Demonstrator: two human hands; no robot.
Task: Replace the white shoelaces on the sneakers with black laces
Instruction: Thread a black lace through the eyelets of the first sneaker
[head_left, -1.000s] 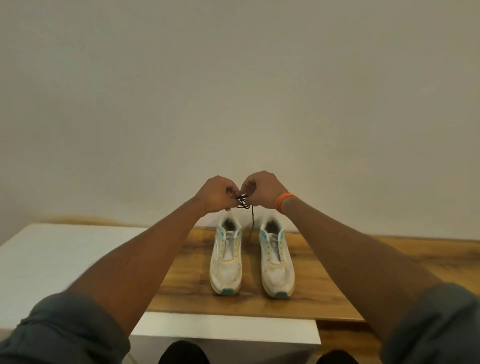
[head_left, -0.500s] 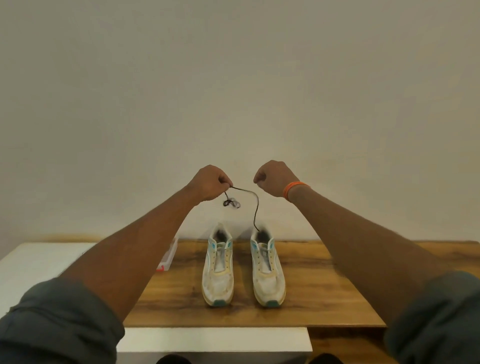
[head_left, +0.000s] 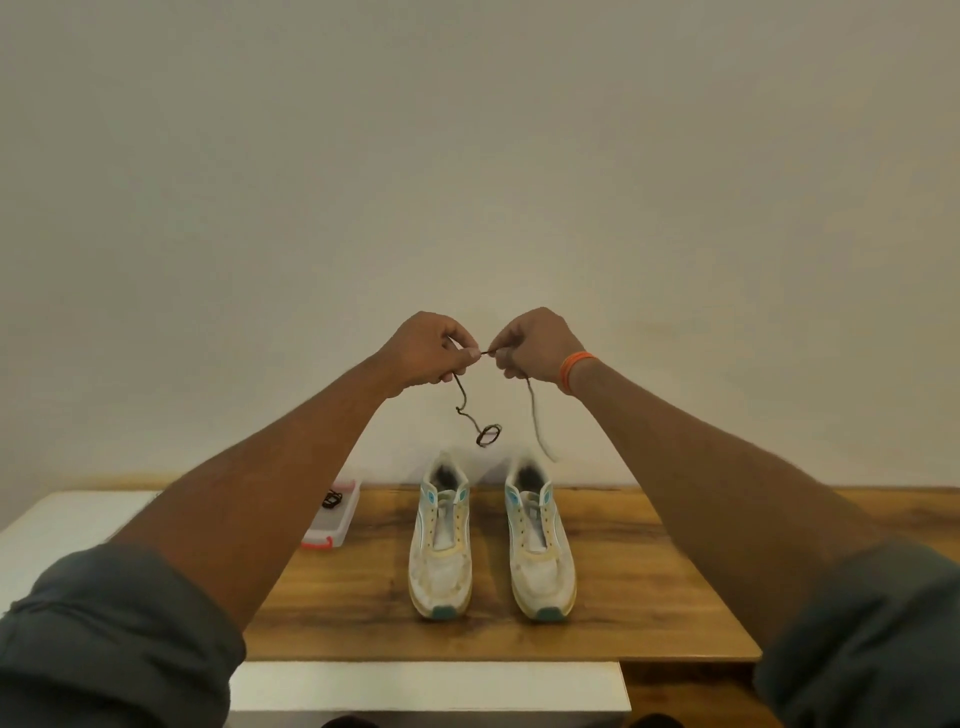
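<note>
Up front, both hands are raised well above the worktop (head_left: 623, 597), close together w/ just a short gap between them. Left hand (head_left: 423, 351) has its fingers curled and pinches the black lace (head_left: 462, 400) between thumb and forefinger; right hand (head_left: 537, 343) pinches the same lace the same way, fingers curled in. A short taut bit of lace runs straight btwn the two pinches. Below the left hand one end drops down in a wavy line and finishes in a small coiled loop, hanging free in the air. Below the right hand the other end hangs down, blurred at its tip, also touching nothing. An orange wristband (head_left: 574, 369) sits on the right wrist, just behind that hand.

Under the hands, well below them, the two sneakers (head_left: 441, 551) stand side by side on the wooden worktop, toes toward the person, heels toward the wall (head_left: 467, 156). Their eyelets look unlaced, tongues bare. Down and to the left of the left hand, beside the left sneaker but apart from it, lies a clear plastic box (head_left: 335, 519) w/ red clips; a dark bundle, prob. another black lace, rests on it. Grey sleeves (head_left: 114, 634) are pushed up both forearms.
</note>
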